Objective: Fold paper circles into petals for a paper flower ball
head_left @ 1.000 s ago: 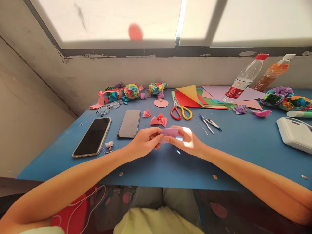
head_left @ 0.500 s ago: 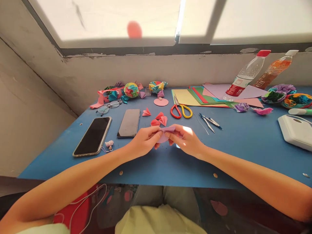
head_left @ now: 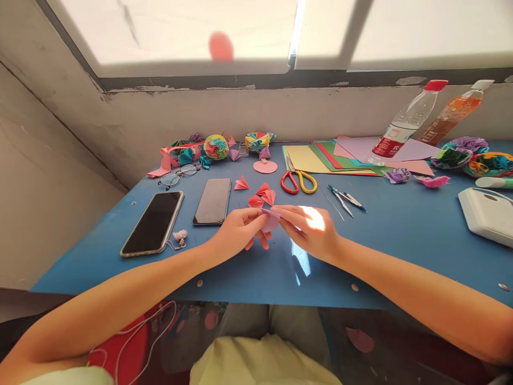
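Between my two hands is a small piece of light purple paper (head_left: 271,220), with a rounded lower edge and a fold along its top. My left hand (head_left: 245,229) pinches its left side between thumb and fingers. The fingertips of my right hand (head_left: 310,227) are pressed together on its right edge. Just beyond the hands lie several folded red paper pieces (head_left: 262,197); a single red folded piece (head_left: 241,184) lies apart from them to the left.
Two phones (head_left: 153,224) (head_left: 212,202) lie left. Scissors (head_left: 298,182), a compass (head_left: 347,199), coloured paper sheets (head_left: 302,160) and a pink paper disc (head_left: 265,167) lie farther back. Paper balls (head_left: 216,147), glasses (head_left: 180,175), bottles (head_left: 404,125) and a white device (head_left: 487,216) stand around the blue table (head_left: 256,283).
My right hand has shifted slightly right and straightened its fingers along the paper's edge. Lower left fingers have spread below the paper. A sunlit patch now shows on the table beneath the right hand.
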### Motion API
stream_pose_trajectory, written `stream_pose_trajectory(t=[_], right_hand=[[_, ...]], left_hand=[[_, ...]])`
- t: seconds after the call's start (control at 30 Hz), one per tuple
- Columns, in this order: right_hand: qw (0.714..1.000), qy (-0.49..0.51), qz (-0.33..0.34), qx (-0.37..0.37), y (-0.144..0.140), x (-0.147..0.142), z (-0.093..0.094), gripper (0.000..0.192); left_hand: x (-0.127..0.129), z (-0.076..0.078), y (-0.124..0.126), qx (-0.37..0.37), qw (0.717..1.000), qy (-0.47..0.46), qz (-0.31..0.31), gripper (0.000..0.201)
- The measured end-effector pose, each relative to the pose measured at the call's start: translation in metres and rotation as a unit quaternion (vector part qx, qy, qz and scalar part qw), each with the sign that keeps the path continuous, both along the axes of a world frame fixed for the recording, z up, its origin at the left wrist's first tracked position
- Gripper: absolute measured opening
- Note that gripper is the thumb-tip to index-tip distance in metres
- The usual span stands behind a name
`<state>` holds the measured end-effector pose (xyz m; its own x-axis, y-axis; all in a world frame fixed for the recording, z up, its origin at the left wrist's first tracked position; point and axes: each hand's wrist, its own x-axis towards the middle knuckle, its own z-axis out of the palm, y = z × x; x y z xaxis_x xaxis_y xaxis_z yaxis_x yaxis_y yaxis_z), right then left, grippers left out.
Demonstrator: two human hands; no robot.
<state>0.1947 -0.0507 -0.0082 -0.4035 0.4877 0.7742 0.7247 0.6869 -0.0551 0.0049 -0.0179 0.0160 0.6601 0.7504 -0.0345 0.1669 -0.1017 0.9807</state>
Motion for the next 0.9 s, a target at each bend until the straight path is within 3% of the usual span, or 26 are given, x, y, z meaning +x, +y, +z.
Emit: stream_pose_trajectory(t=[0.17,0.3,0.4,0.53,0.63,0.7,0.9], right_hand=[[0.983,-0.161,0.003,0.090,0.000,0.000,0.009,0.028],[0.977,-0.178,0.007,0.118,-0.001,0.000,0.012,0.022],[0.982,-0.154,0.024,0.105,-0.001,0.000,0.013,0.019],[0.996,-0.065,0.067,0.009,0.001,0.000,0.013,0.031],[0.993,0.028,0.079,-0.086,0.001,-0.001,0.011,0.024],[0.985,0.056,0.075,-0.146,0.000,-0.002,0.010,0.015],[0.937,0.101,0.088,-0.323,-0.004,-0.006,0.012,0.020]], left_hand=[[-0.001,0.002,0.004,-0.073,0.995,-0.053,-0.034,0.029],[-0.002,0.003,0.004,-0.094,0.990,-0.092,-0.049,0.040],[-0.001,0.006,0.003,-0.062,0.994,-0.073,-0.060,0.033],[0.000,0.007,0.004,-0.022,0.996,-0.044,-0.072,0.026],[-0.002,0.004,0.006,0.006,0.997,-0.032,-0.077,0.019],[-0.002,0.002,0.007,0.014,0.996,-0.027,-0.079,0.017],[-0.001,0.003,0.004,0.043,0.997,-0.009,-0.065,0.019]])
